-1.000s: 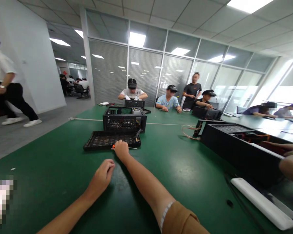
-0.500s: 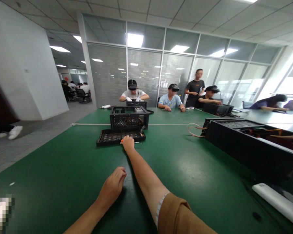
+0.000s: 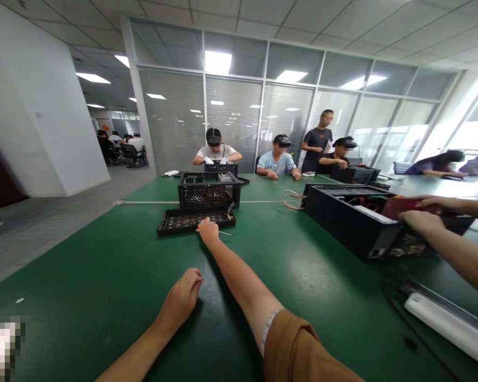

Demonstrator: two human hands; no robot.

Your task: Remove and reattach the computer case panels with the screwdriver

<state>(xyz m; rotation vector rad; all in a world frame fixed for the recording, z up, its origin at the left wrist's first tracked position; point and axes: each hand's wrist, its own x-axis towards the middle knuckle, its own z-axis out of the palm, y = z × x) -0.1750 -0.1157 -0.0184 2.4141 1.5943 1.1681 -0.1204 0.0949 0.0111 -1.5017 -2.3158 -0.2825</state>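
My right hand point(image 3: 207, 231) reaches far forward over the table, closed around a screwdriver point(image 3: 225, 233). An orange bit of its handle shows at the left of the hand, and the thin metal shaft points right. Just behind the hand lies a black computer front panel point(image 3: 175, 223), flat with a grid of openings. Beyond it stands an open black computer case point(image 3: 209, 196) with a perforated side. My left hand point(image 3: 182, 297) rests nearer on the table with its fingers curled together. Whatever those fingers hold, if anything, is hidden.
The green table point(image 3: 115, 286) carries a larger black computer case point(image 3: 338, 225) on the right, where another person's hands point(image 3: 422, 220) grip a red part. A white power strip point(image 3: 446, 329) and black cable lie near right. Several people work across the table.
The larger case at right has shifted left and turned, with the other person's hands now plainly visible at it. My hands stay almost in place. The view has moved slightly.
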